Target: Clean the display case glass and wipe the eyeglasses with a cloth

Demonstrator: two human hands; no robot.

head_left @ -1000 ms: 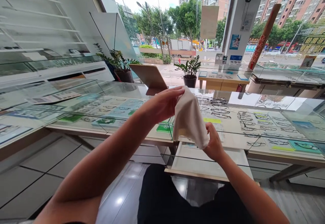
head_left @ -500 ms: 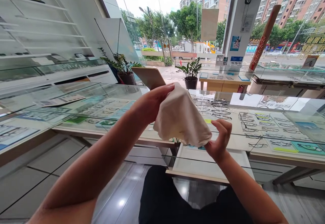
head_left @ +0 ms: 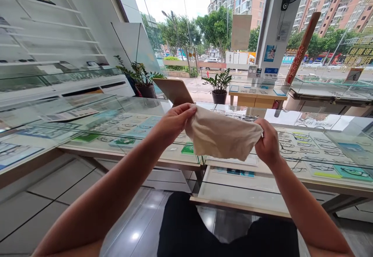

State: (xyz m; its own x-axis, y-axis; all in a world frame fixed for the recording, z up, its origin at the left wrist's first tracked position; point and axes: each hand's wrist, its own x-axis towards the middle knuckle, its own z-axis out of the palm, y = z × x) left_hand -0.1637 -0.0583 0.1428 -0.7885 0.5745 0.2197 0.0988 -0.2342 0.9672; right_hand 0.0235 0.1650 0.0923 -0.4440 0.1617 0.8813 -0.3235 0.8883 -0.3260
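A beige cloth (head_left: 223, 134) with a zigzag-cut edge hangs stretched between my two hands, above the glass counter. My left hand (head_left: 180, 118) pinches its upper left corner between thumb and fingers. At the other end, my right hand (head_left: 267, 140) is closed on the right corner, knuckles toward the window. The cloth sags a little in the middle and covers part of the glasses behind it. Just beyond my left hand stands a tilted brown panel (head_left: 175, 90), its lower part hidden by that hand.
Under the glass counter top (head_left: 136, 105) lie rows of eyeglasses (head_left: 287, 142). A drawer (head_left: 241, 189) stands pulled out above my knees. Potted plants (head_left: 219, 86) stand behind the counter near the window. A display table (head_left: 258, 91) with more glasses is farther back.
My right hand has moved up and to the right, and my left hand slightly down. The cloth, bunched and drooping before, is now spread wide between them.
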